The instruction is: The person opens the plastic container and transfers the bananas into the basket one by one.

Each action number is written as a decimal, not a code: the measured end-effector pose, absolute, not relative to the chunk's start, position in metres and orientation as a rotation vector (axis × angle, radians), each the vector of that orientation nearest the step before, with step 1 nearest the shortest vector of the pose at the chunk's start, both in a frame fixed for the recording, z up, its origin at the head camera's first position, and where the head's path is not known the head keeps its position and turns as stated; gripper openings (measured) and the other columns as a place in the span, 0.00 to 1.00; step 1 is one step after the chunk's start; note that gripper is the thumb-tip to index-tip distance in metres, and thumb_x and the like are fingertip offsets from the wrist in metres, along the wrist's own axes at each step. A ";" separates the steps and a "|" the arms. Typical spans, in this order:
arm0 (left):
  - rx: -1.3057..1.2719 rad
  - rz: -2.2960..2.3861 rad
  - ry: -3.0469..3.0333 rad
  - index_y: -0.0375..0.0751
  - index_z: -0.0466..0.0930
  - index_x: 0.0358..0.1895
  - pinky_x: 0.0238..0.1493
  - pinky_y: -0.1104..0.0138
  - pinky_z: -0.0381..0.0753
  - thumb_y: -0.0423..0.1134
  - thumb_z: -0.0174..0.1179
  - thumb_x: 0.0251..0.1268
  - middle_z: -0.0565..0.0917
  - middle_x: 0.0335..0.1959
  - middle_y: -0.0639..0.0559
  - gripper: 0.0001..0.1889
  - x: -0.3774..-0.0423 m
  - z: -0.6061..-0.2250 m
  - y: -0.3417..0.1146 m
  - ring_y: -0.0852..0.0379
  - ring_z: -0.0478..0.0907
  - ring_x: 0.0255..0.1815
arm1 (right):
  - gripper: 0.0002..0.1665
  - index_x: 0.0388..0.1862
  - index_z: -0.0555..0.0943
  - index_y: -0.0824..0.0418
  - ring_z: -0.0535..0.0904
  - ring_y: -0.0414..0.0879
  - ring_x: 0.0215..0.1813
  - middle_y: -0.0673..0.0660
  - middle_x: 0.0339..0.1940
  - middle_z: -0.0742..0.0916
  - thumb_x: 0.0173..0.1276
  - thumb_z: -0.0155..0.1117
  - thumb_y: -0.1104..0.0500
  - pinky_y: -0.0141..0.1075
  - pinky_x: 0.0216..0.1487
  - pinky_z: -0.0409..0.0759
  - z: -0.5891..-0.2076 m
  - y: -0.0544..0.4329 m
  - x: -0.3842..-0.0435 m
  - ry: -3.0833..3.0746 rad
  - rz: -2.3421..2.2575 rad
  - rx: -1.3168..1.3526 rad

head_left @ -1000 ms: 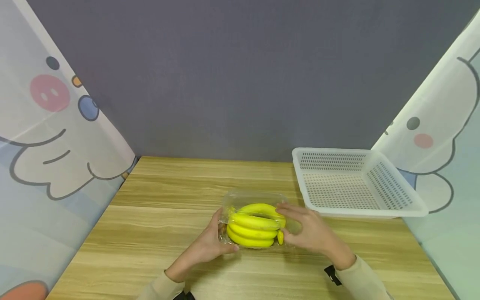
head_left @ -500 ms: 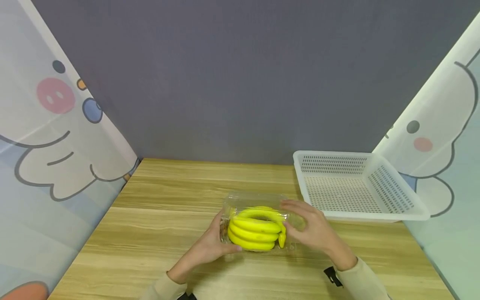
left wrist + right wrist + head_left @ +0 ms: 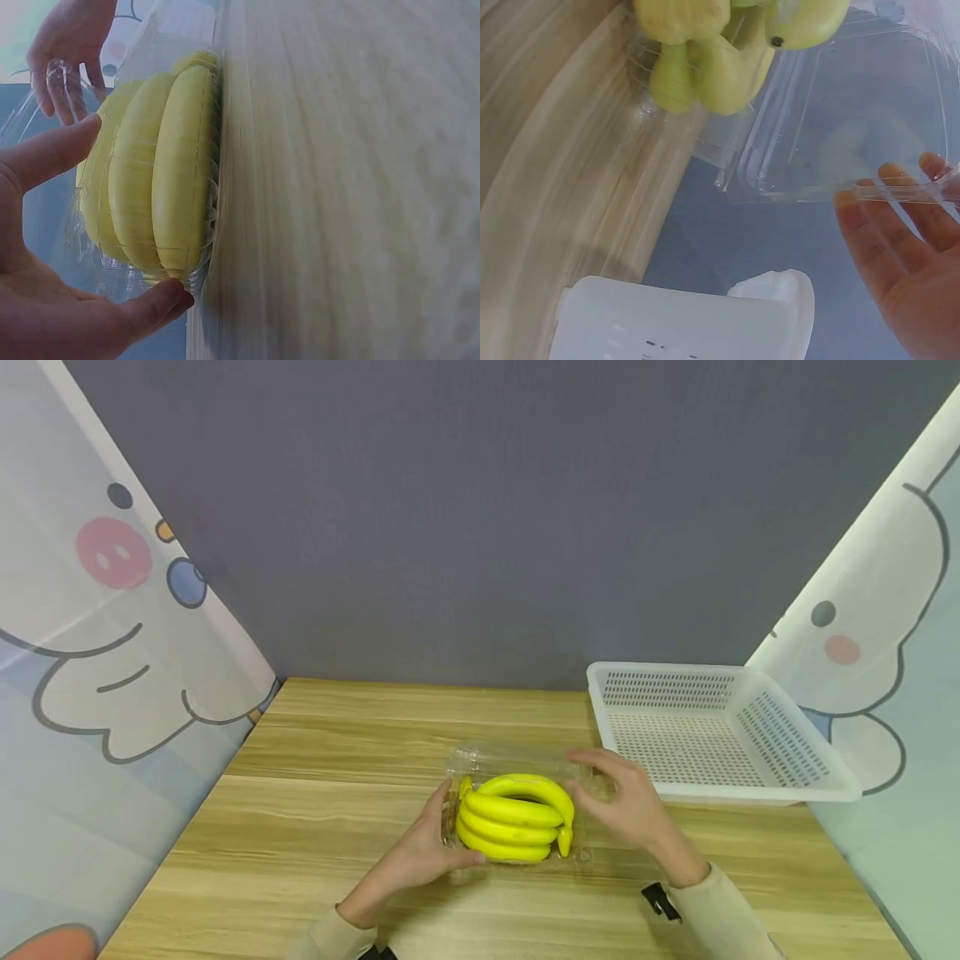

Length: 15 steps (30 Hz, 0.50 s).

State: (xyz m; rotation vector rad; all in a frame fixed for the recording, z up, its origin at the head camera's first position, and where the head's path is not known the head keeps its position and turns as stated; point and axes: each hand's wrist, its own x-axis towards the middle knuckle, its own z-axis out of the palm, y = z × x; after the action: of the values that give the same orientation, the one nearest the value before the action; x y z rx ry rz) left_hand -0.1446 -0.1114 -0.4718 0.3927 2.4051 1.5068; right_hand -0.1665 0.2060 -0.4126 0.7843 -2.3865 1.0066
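A bunch of yellow bananas lies in a clear plastic clamshell box on the wooden table. Its clear lid stands raised on the far side, swung up from the fruit in the right wrist view. My left hand grips the box's left end, thumb at the near edge and fingers round the side. At the lid's right edge is my right hand, its fingers fairly straight with the tips touching the plastic. The bananas' stem ends hang toward the right side of the box.
A white perforated basket stands at the table's back right, just beyond my right hand. A dark grey panel rises behind the table. Cartoon-printed curtains flank both sides.
The lid has lifted off the bananas, and my right hand has shifted slightly right with it. My left hand keeps its hold on the box.
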 end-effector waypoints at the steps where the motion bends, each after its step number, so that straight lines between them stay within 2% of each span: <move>1: 0.395 1.504 2.408 0.33 0.33 0.82 0.67 0.33 0.65 0.49 0.79 0.52 0.49 0.79 0.26 0.67 -0.145 -0.472 -0.111 0.23 0.57 0.73 | 0.20 0.55 0.85 0.62 0.85 0.51 0.53 0.53 0.54 0.88 0.63 0.73 0.61 0.45 0.49 0.85 -0.411 0.206 -0.167 -2.407 1.014 0.764; 5: 0.397 1.502 2.411 0.32 0.33 0.81 0.65 0.33 0.67 0.49 0.79 0.53 0.49 0.79 0.26 0.67 -0.145 -0.472 -0.111 0.22 0.58 0.73 | 0.20 0.55 0.85 0.64 0.85 0.51 0.52 0.54 0.53 0.89 0.65 0.72 0.60 0.47 0.47 0.86 -0.404 0.205 -0.171 -2.446 1.049 0.728; 12: 0.369 1.470 2.453 0.32 0.35 0.82 0.68 0.29 0.55 0.50 0.80 0.49 0.51 0.79 0.27 0.68 -0.145 -0.470 -0.110 0.23 0.51 0.76 | 0.19 0.55 0.85 0.63 0.85 0.54 0.54 0.56 0.53 0.88 0.67 0.71 0.58 0.48 0.49 0.87 -0.392 0.204 -0.176 -2.516 1.114 0.663; 15: 0.375 1.463 2.455 0.32 0.35 0.81 0.68 0.29 0.55 0.50 0.80 0.49 0.52 0.79 0.27 0.68 -0.145 -0.469 -0.110 0.23 0.51 0.76 | 0.20 0.56 0.85 0.64 0.84 0.56 0.55 0.58 0.54 0.88 0.69 0.70 0.56 0.51 0.50 0.86 -0.388 0.204 -0.179 -2.546 1.137 0.627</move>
State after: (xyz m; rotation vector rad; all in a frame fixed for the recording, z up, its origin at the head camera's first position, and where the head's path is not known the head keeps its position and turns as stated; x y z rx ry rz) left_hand -0.1454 -0.1105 -0.4695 0.3746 2.4552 1.4634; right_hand -0.1790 0.2040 -0.3875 0.6266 -2.5464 1.1368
